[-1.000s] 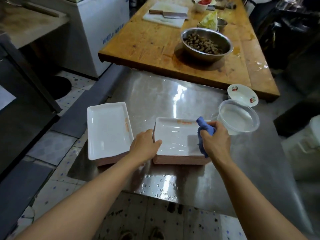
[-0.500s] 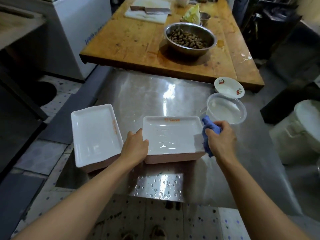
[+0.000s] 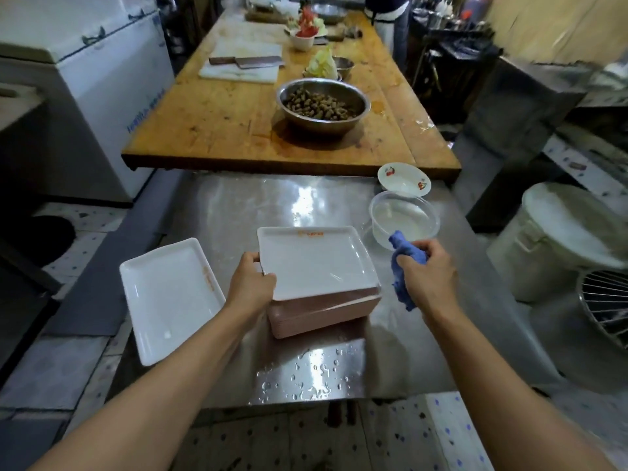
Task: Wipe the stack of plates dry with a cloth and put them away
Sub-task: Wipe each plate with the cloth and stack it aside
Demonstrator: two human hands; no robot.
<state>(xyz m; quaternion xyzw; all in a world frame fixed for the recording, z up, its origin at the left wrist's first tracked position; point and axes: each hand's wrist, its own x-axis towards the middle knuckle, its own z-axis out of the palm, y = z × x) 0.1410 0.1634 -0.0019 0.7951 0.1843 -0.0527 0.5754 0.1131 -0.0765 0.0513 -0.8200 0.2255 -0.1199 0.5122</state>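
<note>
Top plate lifted off the stack, cloth ready beside it.

The left hand [image 3: 253, 283] pinches the top plate [image 3: 316, 261] at its 9 o'clock rim, thumb on the inside, tilting it clear of the pink-sided stack [image 3: 323, 309] at the middle of the steel bench [image 3: 238, 212]. The right hand [image 3: 426, 270] is clenched around a blue cloth [image 3: 404, 263] at the stack's 3 o'clock, apart from the plate. Another white plate [image 3: 170, 300] sits at 9 o'clock (likely the dried pile). The plates look stiff, light and wet, so probably slippery; a rim hold with fingers underneath seems safest, since a drop could chip them. Water beads on the bench at 6 o'clock.
</note>
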